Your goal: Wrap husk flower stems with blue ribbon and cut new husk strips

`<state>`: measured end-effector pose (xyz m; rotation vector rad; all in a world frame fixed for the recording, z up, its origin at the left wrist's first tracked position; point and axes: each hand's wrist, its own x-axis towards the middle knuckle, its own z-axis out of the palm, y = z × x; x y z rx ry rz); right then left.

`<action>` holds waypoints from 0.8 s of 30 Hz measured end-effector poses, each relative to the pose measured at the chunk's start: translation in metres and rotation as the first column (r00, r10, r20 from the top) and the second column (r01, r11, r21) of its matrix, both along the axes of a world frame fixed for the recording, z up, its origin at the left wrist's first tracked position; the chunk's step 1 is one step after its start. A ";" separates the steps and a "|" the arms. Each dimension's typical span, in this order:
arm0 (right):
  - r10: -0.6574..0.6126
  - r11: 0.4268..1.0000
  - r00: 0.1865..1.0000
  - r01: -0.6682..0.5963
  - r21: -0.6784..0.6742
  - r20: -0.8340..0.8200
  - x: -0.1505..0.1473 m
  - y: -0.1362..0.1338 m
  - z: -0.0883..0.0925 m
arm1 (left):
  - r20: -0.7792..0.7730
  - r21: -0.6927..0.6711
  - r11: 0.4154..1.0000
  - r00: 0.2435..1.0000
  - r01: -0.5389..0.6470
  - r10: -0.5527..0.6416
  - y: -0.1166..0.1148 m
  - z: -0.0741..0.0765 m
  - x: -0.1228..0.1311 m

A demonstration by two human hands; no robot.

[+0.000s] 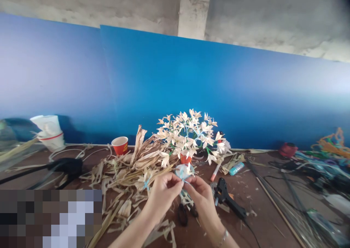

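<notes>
My left hand (163, 194) and my right hand (202, 196) meet in the middle, both closed in a pinch. Between their fingertips is a small cream flower (188, 170) with light-blue strip at its base. A pale, round bluish thing shows just behind it; I cannot make out what it is. Beyond my hands stands a bunch of cream flowers (188, 133) on green and blue stems, in a red cup (186, 158). Black-handled scissors (182, 215) lie below my hands, partly hidden by them. Another flower with blue strip (146, 182) lies left of my left hand.
Dry corn husks (144, 151) cover the brown table left of centre. A black glue gun (231, 200) with its cord lies at right, near a blue tube-like item (236, 168). A red paper cup (119, 146) and a white bucket (51, 138) stand before the blue panel (175, 77).
</notes>
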<state>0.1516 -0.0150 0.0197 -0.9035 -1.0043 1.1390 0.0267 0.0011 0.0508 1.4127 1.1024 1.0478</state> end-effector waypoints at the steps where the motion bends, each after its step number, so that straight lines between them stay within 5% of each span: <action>1: 0.000 1.000 1.000 0.000 -0.011 0.018 0.000 0.000 0.000 | 0.027 -0.051 0.999 1.000 0.007 -0.005 0.000 0.000 0.000; 7: 0.190 0.974 0.970 -0.206 -0.097 -0.154 -0.002 0.000 -0.002 | 0.208 -0.150 0.988 0.978 0.031 0.001 -0.003 -0.003 0.002; 12: 0.290 0.942 0.924 -0.322 -0.099 -0.249 0.001 0.001 -0.003 | 0.202 -0.177 0.983 0.979 0.052 -0.016 -0.002 -0.002 -0.001; 20: 0.116 0.987 0.942 -0.145 -0.069 -0.313 -0.002 0.000 -0.004 | 0.173 -0.255 0.956 0.979 0.148 -0.105 -0.004 0.004 0.000; 24: 0.047 0.992 0.945 -0.081 -0.092 -0.323 -0.005 -0.001 -0.002 | 0.096 -0.171 0.974 0.986 0.150 -0.135 -0.003 -0.001 0.001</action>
